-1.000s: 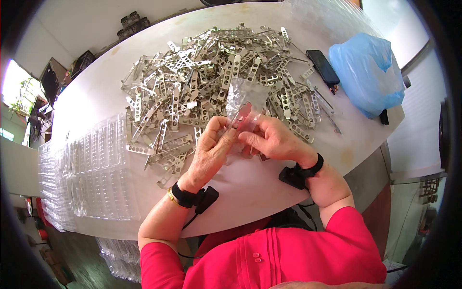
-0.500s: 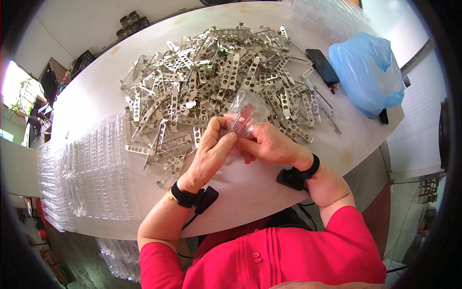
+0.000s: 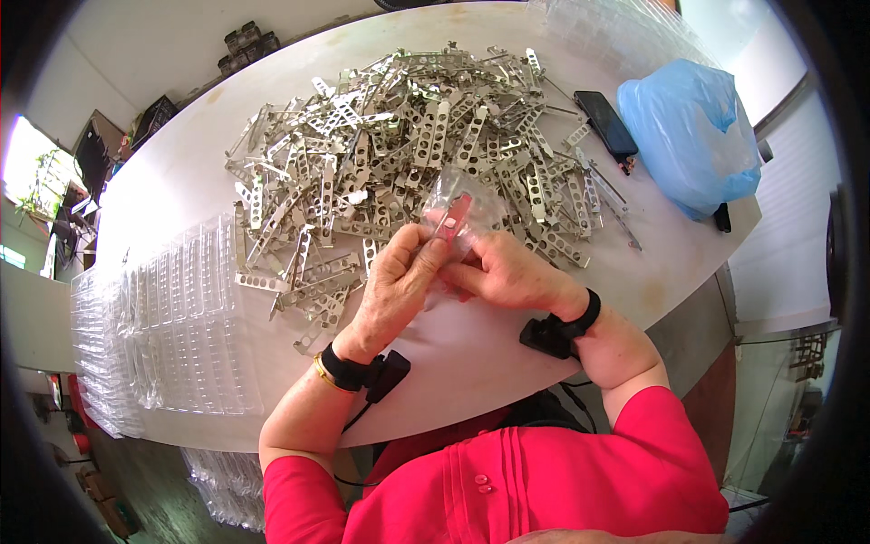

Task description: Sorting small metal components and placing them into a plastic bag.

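In front of the heap, my left hand (image 3: pixel 397 276) is closed, its thumb and fingers pinching the lower end of a narrow metal piece (image 3: pixel 455 216) that looks reddish, perhaps from reflection. Crumpled clear plastic film, seemingly a bag (image 3: pixel 489 210), surrounds that piece; whether the piece lies inside it I cannot tell. My right hand (image 3: pixel 507 270) is closed on the film close beside the left, its fingertips partly hidden. Just beyond both hands spreads a large heap of perforated metal strips (image 3: pixel 426 136), with thin rods among them.
Stacked clear plastic trays (image 3: pixel 195 326) lie at the table's left, and more clear plastic (image 3: pixel 616 32) at the far right. A black phone (image 3: pixel 605 124) rests right of the heap, beside a blue plastic bag (image 3: pixel 689 140). The white table (image 3: pixel 616 290) has a curved edge.
The metal piece has turned slightly, so its reddish flat face shows more. The clear film around it has shifted a little; both hands stay almost in place.
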`<action>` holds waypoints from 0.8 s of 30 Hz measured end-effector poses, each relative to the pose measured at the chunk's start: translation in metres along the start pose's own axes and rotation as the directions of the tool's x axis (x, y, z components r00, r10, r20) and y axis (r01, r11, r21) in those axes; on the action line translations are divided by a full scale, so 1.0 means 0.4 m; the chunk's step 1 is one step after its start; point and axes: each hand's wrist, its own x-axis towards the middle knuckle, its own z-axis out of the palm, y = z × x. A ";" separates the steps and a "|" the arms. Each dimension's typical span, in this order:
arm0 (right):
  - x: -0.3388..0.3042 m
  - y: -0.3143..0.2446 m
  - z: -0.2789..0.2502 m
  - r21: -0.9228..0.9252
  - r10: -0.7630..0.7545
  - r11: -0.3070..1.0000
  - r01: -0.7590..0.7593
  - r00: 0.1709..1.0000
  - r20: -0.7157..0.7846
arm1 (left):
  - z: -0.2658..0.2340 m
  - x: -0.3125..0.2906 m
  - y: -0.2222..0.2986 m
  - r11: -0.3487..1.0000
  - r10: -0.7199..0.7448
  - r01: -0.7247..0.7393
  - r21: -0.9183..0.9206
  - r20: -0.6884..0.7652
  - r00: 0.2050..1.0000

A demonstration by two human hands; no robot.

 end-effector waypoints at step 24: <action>0.000 -0.014 -0.007 0.065 0.057 0.996 -0.058 0.998 0.022 | -0.011 -0.001 -0.009 0.995 -0.024 0.027 0.098 -0.030 0.999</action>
